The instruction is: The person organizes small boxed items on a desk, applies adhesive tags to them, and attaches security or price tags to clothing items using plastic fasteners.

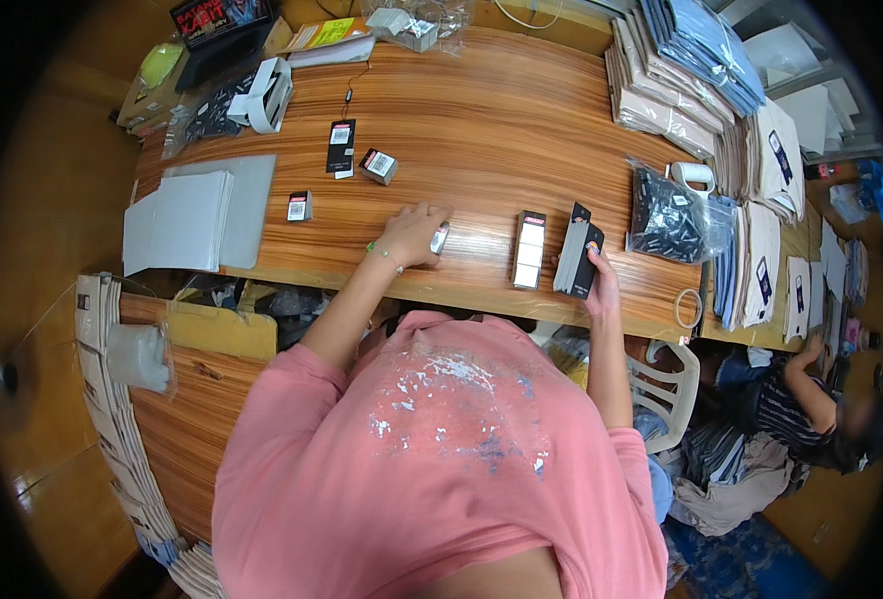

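Black tags [577, 255] in the right hand [603, 285], label stack [528, 252] just to their left.

The right thumb and fingers pinch the tags near the front edge of the table [491, 120]; the label stack lies between the hands, closer to the right one, its long axis running away from the body. The left hand [413, 237] curls over a small block [440, 239], fingers narrow about it. The right bag [645, 248] contains black pieces [667, 208], the left bag [176, 138] dark pieces [212, 118], the far bag [448, 20] pale boxes [418, 36].
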Tool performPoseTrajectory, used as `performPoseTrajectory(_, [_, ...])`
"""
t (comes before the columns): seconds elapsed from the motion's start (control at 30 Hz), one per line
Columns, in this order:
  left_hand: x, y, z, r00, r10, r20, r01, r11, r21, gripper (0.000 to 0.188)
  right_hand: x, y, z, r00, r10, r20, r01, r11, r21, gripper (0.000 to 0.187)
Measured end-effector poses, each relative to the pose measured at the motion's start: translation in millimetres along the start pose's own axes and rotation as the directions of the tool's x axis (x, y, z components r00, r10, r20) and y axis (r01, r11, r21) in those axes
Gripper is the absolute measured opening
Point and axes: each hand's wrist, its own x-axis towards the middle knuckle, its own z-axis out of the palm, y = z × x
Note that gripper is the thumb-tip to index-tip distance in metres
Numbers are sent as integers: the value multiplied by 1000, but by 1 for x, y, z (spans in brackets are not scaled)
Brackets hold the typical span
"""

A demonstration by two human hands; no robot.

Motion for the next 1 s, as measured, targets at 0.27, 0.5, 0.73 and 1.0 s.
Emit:
performPoseTrajectory(0.27, [11,-14,49,949,79,-304,-73,997,31,56,26,22,4,996,60,62,-65,995,81,41])
performPoseTrajectory(0.5, [9,-18,40,968,-18,-251,39,996,76,52,40,43,21,985,119,123,-127,991,52,45])
performPoseTrajectory(0.73, [-17,-47,40,952,-93,-292,27,975,-221,50,66,71,58,971,200,128,-205,978,27,40])
performPoseTrajectory(1.0, [-42,-93,11,995,-7,-98,-52,808,-586,70,77,89,123,952,217,215,-194,973,-125,49])
